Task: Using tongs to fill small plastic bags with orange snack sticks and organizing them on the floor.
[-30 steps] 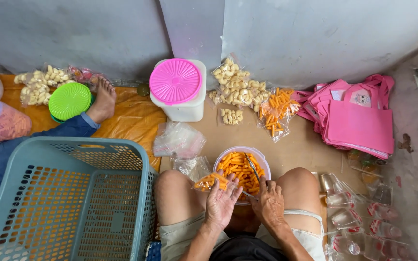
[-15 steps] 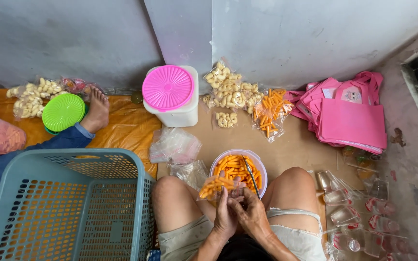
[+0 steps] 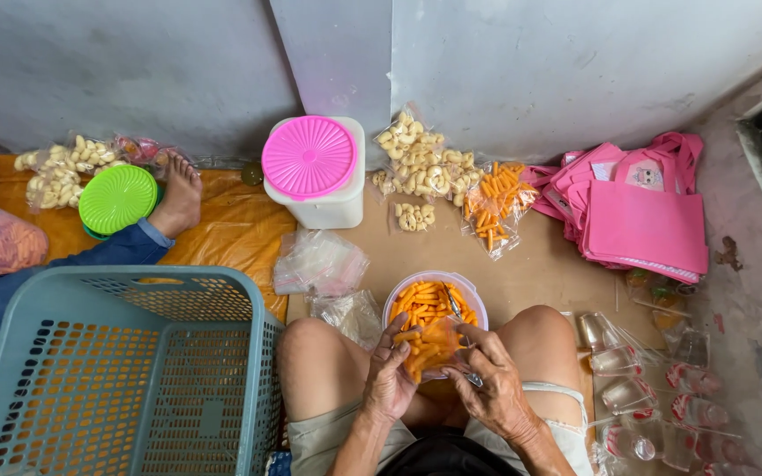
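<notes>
As the person sits on the floor with both knees apart, the left hand (image 3: 390, 379) and the right hand (image 3: 496, 388) meet near the body over a small clear bag of orange snack sticks (image 3: 429, 348). The grip of each hand is closed on this bag: the left fingers pinch its left side, the right fingers hold its right and lower edge. The bag lies between the knees, at the near rim of a round bowl (image 3: 478, 304) full of the same orange sticks. The sticks inside the bag lie in mixed directions, so its long axis I cannot tell exactly.

The floor is brown cardboard (image 3: 540, 282) on the right and orange plastic sheet (image 3: 231, 229) on the left. Far from the person stands a white tub with a pink lid (image 3: 310, 159), against a grey wall (image 3: 575, 62). Right of it lie filled snack bags (image 3: 451, 181), and further right a pile of pink cloth bags (image 3: 641, 220). Near left is a grey-blue plastic basket (image 3: 116, 370). Beyond it, the bare foot (image 3: 178, 198) of another person rests beside a green lid (image 3: 118, 199).
</notes>
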